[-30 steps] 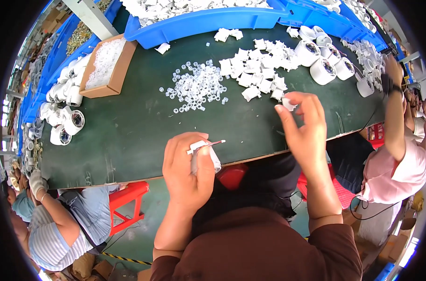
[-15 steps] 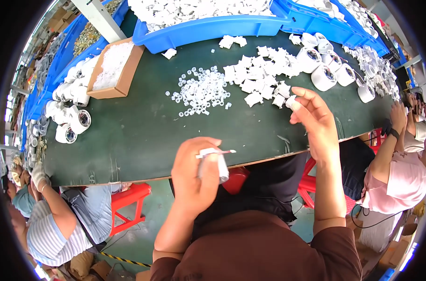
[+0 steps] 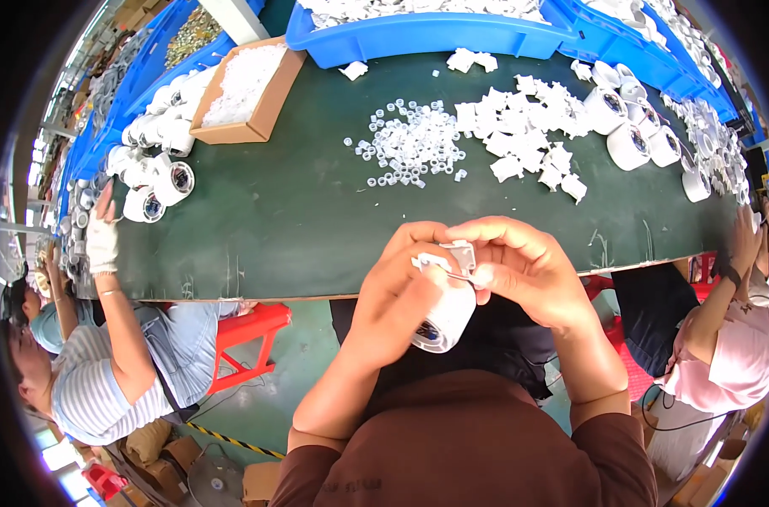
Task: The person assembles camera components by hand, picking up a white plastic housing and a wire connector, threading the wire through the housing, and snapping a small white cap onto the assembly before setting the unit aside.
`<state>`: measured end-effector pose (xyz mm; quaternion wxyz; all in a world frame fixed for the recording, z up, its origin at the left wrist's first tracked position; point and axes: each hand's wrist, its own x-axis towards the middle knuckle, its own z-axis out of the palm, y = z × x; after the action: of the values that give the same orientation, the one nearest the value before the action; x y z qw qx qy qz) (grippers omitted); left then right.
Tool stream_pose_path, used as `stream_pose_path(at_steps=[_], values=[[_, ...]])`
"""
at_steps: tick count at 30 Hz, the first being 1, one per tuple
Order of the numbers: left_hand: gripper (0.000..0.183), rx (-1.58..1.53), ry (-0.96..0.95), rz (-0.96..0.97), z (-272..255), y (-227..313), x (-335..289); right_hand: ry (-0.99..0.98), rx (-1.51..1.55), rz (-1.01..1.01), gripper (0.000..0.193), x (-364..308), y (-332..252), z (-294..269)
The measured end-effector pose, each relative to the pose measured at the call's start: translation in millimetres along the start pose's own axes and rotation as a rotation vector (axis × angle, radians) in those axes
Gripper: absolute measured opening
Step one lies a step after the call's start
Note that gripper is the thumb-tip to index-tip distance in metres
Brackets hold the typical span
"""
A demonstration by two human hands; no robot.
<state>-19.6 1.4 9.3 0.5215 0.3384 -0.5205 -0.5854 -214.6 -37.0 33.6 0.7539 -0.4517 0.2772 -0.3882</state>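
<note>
My left hand (image 3: 394,296) is closed around a white cylindrical housing (image 3: 450,317) with a dark-centred round end tilted downward. A thin wire runs across its upper end. With fingers bent, my right hand (image 3: 532,275) grips a small white plastic piece (image 3: 464,253) against that upper end, beside the wire. Both hands meet in front of me, just off the table's near edge. Farther away lie a pile of similar white plastic pieces (image 3: 519,127) and a heap of small clear rings (image 3: 414,142).
Finished-looking white housings (image 3: 629,145) cluster at the right, others (image 3: 175,182) at the left. Behind are a cardboard box (image 3: 270,106) of clear parts and a blue bin (image 3: 435,40) of white parts. A co-worker's gloved hand (image 3: 102,241) reaches in at the left; another person sits right.
My right hand has come down from the white pieces pile to the housing, bringing a piece. My left hand has moved right. The co-worker's gloved hand at left has risen to the table.
</note>
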Motion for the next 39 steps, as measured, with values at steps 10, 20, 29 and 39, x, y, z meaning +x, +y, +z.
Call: stream_pose_path(at_steps=[10, 20, 29, 39], values=[[0.034, -0.659, -0.045, -0.326, -12, 12, 0, -0.115, -0.308, -0.374, 0.04, 20, 25, -2], [0.035, -0.582, 0.092, -0.39, -11, 23, -2, -0.02, -0.982, -0.647, 0.041, 22, 10, 2], [0.022, 0.452, 0.425, 0.094, -4, 12, -4, 0.004, -0.455, -0.247, 0.04, -2, -5, 23], [0.031, 0.899, 0.371, 0.323, 3, 7, 3, 0.141, -0.438, -0.334, 0.038, 13, 22, 37]])
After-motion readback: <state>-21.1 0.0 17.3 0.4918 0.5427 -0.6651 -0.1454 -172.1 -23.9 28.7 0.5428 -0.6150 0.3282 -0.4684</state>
